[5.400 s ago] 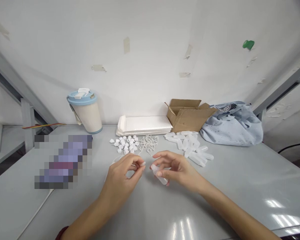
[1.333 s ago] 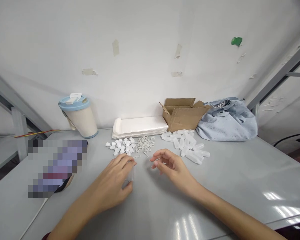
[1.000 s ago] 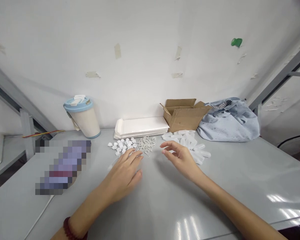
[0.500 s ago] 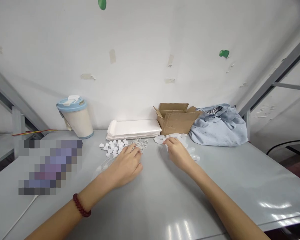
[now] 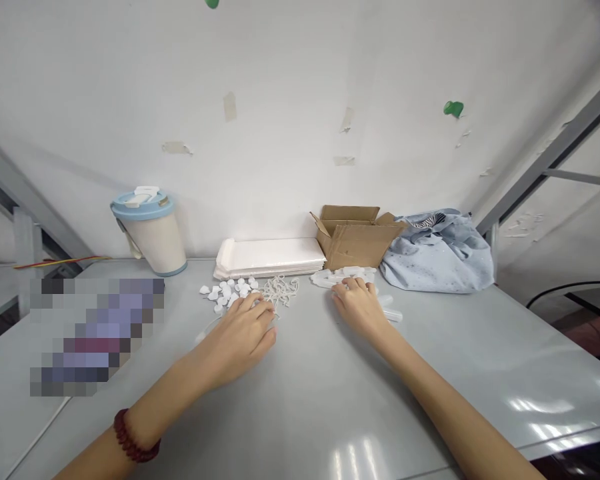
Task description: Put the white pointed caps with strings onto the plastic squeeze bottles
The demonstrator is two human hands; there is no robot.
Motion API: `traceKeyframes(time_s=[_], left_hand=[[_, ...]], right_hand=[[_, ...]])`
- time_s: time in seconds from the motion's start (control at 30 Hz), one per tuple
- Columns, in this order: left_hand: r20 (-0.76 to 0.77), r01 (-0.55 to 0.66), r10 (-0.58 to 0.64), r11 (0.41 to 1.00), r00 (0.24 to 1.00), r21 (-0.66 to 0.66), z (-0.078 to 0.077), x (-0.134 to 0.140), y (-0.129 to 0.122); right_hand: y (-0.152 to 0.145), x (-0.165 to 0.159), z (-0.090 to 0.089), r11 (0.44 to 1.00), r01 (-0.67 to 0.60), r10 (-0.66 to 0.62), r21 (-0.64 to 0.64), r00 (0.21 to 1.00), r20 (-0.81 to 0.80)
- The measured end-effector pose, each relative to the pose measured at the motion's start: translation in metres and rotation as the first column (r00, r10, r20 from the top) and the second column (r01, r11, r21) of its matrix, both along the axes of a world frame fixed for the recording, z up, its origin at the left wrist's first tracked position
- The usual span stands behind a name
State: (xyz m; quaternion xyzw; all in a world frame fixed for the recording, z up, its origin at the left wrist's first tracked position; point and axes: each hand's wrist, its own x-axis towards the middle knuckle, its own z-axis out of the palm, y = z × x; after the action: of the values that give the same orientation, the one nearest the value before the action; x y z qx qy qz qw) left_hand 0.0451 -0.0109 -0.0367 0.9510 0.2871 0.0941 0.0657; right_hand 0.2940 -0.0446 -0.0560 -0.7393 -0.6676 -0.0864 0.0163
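Observation:
My left hand (image 5: 243,333), palm down, has its thumb apart from loosely bent fingers. Its fingertips rest by a heap of small white caps (image 5: 225,290) and a tangle of short white cords (image 5: 283,288); nothing shows in its grasp. At the right, my right hand (image 5: 359,305) lies palm down with its fingers spread over a pile of translucent plastic tubes (image 5: 393,315). The fingertips touch or hover just above the tubes; the hand hides part of the pile. A thin pale strand and a clear piece (image 5: 201,337) lie partly beneath my left wrist.
Behind the small parts are a stack of white packets (image 5: 273,257) and an opened cardboard box (image 5: 363,245). A light blue cloth bag (image 5: 437,257) lies to the right. On the left stand a blue-lidded cup (image 5: 153,233) and a blurred-out flat object (image 5: 100,333) with a white cable.
My left hand has drawn slightly back and left, uncovering more of the cords. My right hand has shifted a little to the right, its fingers spreading over the tubes.

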Motion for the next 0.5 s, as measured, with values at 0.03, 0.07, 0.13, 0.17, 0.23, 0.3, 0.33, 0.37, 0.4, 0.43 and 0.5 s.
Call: traceKeyframes(time_s=[0.03,0.07,0.13,0.17,0.23,0.3,0.33,0.37,0.4,0.43,0.5], left_hand=[[-0.007,-0.007,0.007,1.000,1.000,-0.003,-0.001,-0.001,-0.001],[-0.013,-0.017,0.017,1.000,1.000,-0.003,-0.002,-0.001,-0.002],[-0.017,-0.040,0.040,0.999,0.999,-0.004,-0.002,-0.003,-0.003],[-0.009,-0.050,0.050,0.999,0.999,-0.009,-0.001,-0.004,-0.003],[0.032,-0.061,0.062,0.998,0.998,-0.035,0.001,-0.008,-0.002],[0.110,-0.070,0.080,0.993,0.991,-0.091,0.003,-0.012,0.000],[0.155,-0.077,0.097,0.988,0.983,-0.131,0.004,-0.014,0.000],[0.200,-0.084,0.120,0.981,0.973,-0.178,0.004,-0.015,0.001],[0.239,-0.094,0.149,0.969,0.960,-0.227,0.004,-0.016,0.002],[0.270,-0.104,0.181,0.955,0.946,-0.276,0.004,-0.017,0.003],[0.307,-0.124,0.242,0.925,0.920,-0.360,0.002,-0.017,0.005]], right_hand=[[0.000,-0.001,0.000,1.000,0.002,-0.002,-0.008,1.000,0.010],[-0.001,-0.002,0.001,1.000,0.003,-0.003,-0.017,1.000,0.018],[-0.001,-0.004,0.001,0.999,0.001,0.000,-0.034,1.000,0.028],[-0.001,-0.005,0.002,0.999,0.000,0.002,-0.042,1.000,0.031],[-0.002,-0.006,0.002,0.998,-0.005,0.007,-0.056,0.999,0.032],[-0.002,-0.007,0.002,0.998,-0.013,0.015,-0.064,0.999,0.029],[-0.003,-0.007,0.002,0.998,-0.018,0.019,-0.065,0.999,0.026],[-0.003,-0.007,0.002,0.998,-0.021,0.022,-0.064,0.999,0.023],[-0.004,-0.007,0.002,0.998,-0.021,0.022,-0.059,1.000,0.019],[-0.004,-0.007,0.002,0.998,-0.019,0.020,-0.052,1.000,0.014],[-0.005,-0.007,0.003,0.999,-0.013,0.013,-0.033,1.000,0.001]])
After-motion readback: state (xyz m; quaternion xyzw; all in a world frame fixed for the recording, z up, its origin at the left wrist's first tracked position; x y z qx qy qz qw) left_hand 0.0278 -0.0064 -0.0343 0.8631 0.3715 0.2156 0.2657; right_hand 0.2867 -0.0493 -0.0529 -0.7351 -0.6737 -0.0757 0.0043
